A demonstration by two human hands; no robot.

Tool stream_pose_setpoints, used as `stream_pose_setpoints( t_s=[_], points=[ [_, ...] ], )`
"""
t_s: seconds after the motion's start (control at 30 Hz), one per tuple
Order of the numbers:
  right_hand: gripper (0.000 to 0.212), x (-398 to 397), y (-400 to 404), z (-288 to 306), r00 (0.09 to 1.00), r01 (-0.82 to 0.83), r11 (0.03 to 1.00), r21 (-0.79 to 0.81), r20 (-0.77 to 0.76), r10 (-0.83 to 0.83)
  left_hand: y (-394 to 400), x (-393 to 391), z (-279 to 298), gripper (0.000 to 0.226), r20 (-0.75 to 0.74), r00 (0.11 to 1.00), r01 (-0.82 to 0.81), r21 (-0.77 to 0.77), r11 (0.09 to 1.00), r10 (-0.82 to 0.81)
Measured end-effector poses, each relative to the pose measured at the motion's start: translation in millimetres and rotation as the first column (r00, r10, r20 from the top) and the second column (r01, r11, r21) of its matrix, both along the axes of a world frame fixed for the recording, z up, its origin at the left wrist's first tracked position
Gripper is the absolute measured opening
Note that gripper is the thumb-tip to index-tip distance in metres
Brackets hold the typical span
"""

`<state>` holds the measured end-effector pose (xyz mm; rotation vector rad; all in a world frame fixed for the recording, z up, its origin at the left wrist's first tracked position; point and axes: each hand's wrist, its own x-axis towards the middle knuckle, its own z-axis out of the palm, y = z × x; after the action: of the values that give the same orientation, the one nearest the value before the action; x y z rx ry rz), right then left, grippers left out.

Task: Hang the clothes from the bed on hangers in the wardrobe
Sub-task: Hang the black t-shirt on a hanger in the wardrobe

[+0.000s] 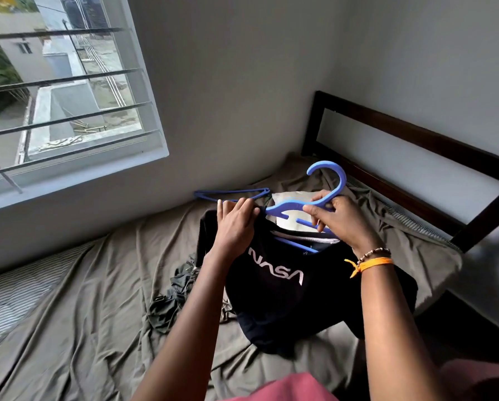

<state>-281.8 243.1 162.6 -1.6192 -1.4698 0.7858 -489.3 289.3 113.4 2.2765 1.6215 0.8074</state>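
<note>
- The left hand [234,224] pinched the black NASA shirt [286,285] at its shoulder; the right hand [338,218] gripped the blue hanger [315,198], partly inside the collar.
- Risk, I judged: the collar could snag on the hanger arm and slip off (loose fabric).
- Counted: two blue hangers, the second hanger [231,193] beyond the left hand; one dark garment [173,299] on the bed [69,328].

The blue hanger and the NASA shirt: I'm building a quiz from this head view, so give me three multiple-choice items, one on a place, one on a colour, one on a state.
1. Where does the second blue hanger lie?
A. On the bed near the wall
B. On the window sill
C. On the headboard

2. What colour is the NASA T-shirt?
A. White
B. Black
C. Red

3. What grips the blue hanger near its hook?
A. Nothing
B. The left hand
C. The right hand

Answers: 1 A, it rests on the bed sheet; 2 B, dark fabric with white letters; 3 C, the right hand pinches it, while the left hand holds the shirt's shoulder.
</note>
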Motion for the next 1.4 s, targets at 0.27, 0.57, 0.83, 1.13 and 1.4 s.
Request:
stream_pose_setpoints(
  t_s=[0.27, 0.57, 0.83, 1.13, 1.4],
  points=[
    [0.019, -25.8, -2.1, 6.1, 0.935, 0.015, 0.998, 0.065, -0.356, 0.009, -7.8, 20.8, 8.6, 0.019, 0.265, 0.947, -0.205, 0.055, 0.977, 0.183],
    [0.023, -45.1, -28.6, 3.8, 0.842, -0.116, 0.992, 0.048, -0.525, 0.124, -49.5, 42.7, 30.8, 0.008, 0.795, 0.602, 0.504, -0.453, 0.735, 0.078],
    [0.028, -18.4, -97.1, -18.3, 0.997, 0.077, 0.991, -0.112, -0.022, -0.08, -66.6, 44.1, 23.3, 0.012, 0.856, 0.446, 0.595, -0.501, 0.628, 0.261],
    [0.032, 7.8, -168.5, -43.8, 0.973, 0.208, 0.951, -0.227, -0.052, -0.225, -98.9, 60.7, 16.7, 0.013, 0.854, 0.478, 0.617, -0.493, 0.613, 0.206],
    [0.036, 13.0, -244.9, -31.6, 0.833, 0.308, 0.95, -0.039, -0.471, -0.29, -151.9, 100.0, 36.2, 0.023, 0.878, 0.463, 0.759, -0.324, 0.565, -0.118]
  ],
)
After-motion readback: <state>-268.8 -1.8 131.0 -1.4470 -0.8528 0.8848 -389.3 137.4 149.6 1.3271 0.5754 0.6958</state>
